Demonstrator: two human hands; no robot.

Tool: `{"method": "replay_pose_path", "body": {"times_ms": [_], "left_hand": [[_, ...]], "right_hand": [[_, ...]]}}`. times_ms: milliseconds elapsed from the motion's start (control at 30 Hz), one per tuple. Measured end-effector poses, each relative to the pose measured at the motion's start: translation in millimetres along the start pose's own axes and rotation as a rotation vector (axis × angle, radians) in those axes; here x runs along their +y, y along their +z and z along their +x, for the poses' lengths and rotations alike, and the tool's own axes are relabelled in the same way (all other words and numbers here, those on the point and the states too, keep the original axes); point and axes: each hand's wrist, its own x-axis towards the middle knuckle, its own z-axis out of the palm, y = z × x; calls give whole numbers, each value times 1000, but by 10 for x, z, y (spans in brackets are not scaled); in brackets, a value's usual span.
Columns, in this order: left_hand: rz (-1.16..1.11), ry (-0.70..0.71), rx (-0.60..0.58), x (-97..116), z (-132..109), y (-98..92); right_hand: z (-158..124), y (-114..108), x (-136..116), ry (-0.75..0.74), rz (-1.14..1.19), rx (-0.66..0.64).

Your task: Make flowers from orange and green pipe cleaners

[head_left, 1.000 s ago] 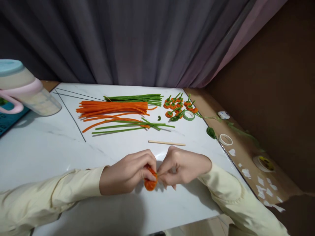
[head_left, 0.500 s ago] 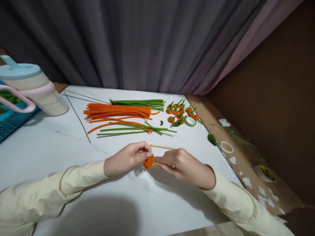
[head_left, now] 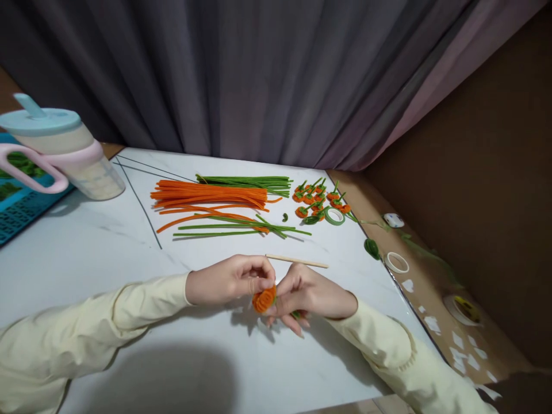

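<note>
Gripped by left hand (head_left: 233, 282) and right hand (head_left: 307, 294), the orange pipe-cleaner rosette (head_left: 263, 299) should be pinched lightly, sparing its coils.

The left hand (head_left: 233, 282) and right hand (head_left: 304, 293), meeting at a round orange fuzzy flower (head_left: 264, 299), bar the middle. Below them, between both cream sleeves (head_left: 150, 302), the white marbled tabletop (head_left: 267, 368) gives wide passage. A narrow lane runs between the thin wooden stick (head_left: 297, 261) and the loose green fuzzy stems (head_left: 219, 233). Beyond, the thick bundle of orange fuzzy stems (head_left: 211, 194) and the cluster of small orange-and-green flowers (head_left: 302, 212) block low reaches. The pink-handled, blue-lidded tumbler (head_left: 97, 172) obstructs the far left.
</note>
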Motion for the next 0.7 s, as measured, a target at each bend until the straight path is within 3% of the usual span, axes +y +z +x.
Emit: {"method": "replay_pose_path", "body": {"times_ms": [67, 200, 300, 367, 500, 600, 700], "left_hand": [[-42, -29, 2, -6, 9, -9], [-68, -112, 0, -27, 22, -3], [-40, -150, 11, -46, 34, 2], [-21, -150, 50, -57, 47, -2], [116, -67, 198, -73, 55, -8], [398, 145, 288, -91, 22, 19], [658, 367, 353, -116, -32, 74]], "right_hand": [[-34, 49, 4, -140, -274, 118], [-101, 164, 72, -463, -1134, 310], [-117, 198, 155, -487, -1438, 346], [-95, 171, 205, -415, -1388, 389], [5, 53, 281, -364, -918, 434], [84, 15, 348, -423, -663, 487], [146, 54, 433, -550, -671, 624]]}}
